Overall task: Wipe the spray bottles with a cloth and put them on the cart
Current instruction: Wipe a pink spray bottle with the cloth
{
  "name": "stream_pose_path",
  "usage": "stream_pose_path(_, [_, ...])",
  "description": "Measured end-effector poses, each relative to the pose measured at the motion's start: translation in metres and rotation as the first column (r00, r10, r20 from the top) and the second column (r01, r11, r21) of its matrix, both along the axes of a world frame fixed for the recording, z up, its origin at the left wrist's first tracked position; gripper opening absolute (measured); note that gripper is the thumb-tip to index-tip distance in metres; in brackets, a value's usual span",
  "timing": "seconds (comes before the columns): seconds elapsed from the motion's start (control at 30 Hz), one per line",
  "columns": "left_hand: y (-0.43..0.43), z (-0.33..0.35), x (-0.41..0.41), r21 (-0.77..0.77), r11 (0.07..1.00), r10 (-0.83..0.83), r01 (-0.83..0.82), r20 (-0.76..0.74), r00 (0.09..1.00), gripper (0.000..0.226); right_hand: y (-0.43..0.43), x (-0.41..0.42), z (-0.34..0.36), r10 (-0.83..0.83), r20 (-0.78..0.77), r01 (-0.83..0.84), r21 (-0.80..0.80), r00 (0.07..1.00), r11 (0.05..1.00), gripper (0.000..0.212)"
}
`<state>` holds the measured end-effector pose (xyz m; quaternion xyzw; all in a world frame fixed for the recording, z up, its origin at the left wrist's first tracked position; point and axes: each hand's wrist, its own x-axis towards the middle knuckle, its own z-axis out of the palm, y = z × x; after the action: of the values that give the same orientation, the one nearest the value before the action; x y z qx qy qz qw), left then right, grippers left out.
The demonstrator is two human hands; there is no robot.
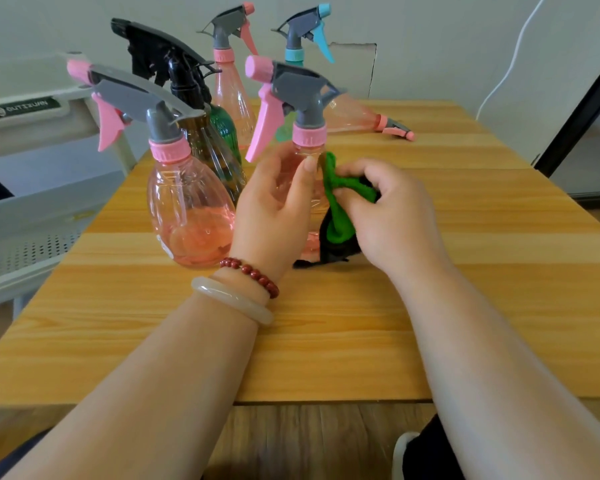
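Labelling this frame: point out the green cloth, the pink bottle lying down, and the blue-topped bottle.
green cloth [342, 226], head view, lower fold
pink bottle lying down [354, 116], head view, clear body
blue-topped bottle [293, 55], head view, teal collar

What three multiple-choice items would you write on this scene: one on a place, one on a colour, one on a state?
1. Where is the tipped-over pink bottle?
A. on the table, beyond the hands to the right
B. in a drawer
C. on a shelf

2. What colour is the cloth in the right hand?
A. white
B. green and black
C. yellow

3. What does the left hand do?
A. lies flat
B. waves in the air
C. grips the upright pink bottle

Key:
1 A, it lies on its side on the wood at the far right.
2 B, green folds with a black underside show.
3 C, thumb and fingers curl round the body below the collar.
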<state>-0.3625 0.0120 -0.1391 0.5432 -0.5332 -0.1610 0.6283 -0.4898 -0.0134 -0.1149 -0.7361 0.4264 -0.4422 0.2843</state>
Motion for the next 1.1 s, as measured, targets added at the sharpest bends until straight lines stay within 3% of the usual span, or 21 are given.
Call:
stream_pose_path(0.07, [0.0,0.0,0.0,0.012,1.0,0.0,0.0,-0.02,1.0,0.028,-0.003,-0.007,0.0,-0.006,-0.099,0.011,0.057,0.995,0.998,0.019])
stream_pose_path(0.13, [0.002,0.002,-0.001,0.017,1.0,-0.012,0.014,-0.076,0.997,0.029,-0.003,-0.01,0.006,-0.037,-0.095,0.039,0.015,0.995,0.999,0.02])
stream_pose_path(0.23, [0.002,0.002,-0.003,0.002,1.0,-0.024,0.025,-0.149,0.989,0.036,0.001,-0.005,0.014,-0.023,0.165,0.04,-0.1,0.986,0.994,0.025])
stream_pose_path(0.3, [0.002,0.002,-0.003,-0.006,1.0,-0.006,0.005,-0.143,0.99,0.039,0.005,0.002,0.01,0.019,0.198,0.003,-0.109,0.98,0.994,0.027])
stream_pose_path(0.5, [0.001,0.004,0.004,0.055,0.998,-0.008,0.012,-0.075,0.997,0.029,-0.001,-0.005,0.005,0.003,-0.09,-0.004,-0.004,0.996,1.0,0.021])
stream_pose_path(0.57, [0.002,0.006,0.003,0.052,0.998,-0.015,0.018,-0.071,0.997,0.03,-0.002,-0.008,0.01,-0.027,-0.142,0.02,-0.053,0.99,0.998,0.019])
stream_pose_path(0.7, [0.002,0.004,-0.001,0.047,0.996,-0.066,0.07,-0.084,0.994,0.031,0.001,-0.004,0.011,-0.069,0.079,0.087,-0.239,0.994,0.967,0.023])
stream_pose_path(0.77, [0.003,0.002,-0.003,0.034,0.992,-0.116,0.121,-0.113,0.987,0.033,0.002,-0.001,0.008,-0.053,0.099,0.079,-0.284,0.994,0.956,0.024])
stream_pose_path(1.0, [0.006,0.007,-0.001,0.014,0.992,-0.12,0.123,-0.121,0.985,0.033,-0.006,-0.018,0.011,0.028,-0.246,-0.058,-0.117,0.969,0.991,0.024])
stream_pose_path(1.1, [0.006,0.006,-0.003,0.008,0.995,-0.094,0.095,-0.102,0.99,0.034,-0.002,-0.016,0.015,-0.008,0.022,0.012,-0.228,1.0,0.973,0.026])
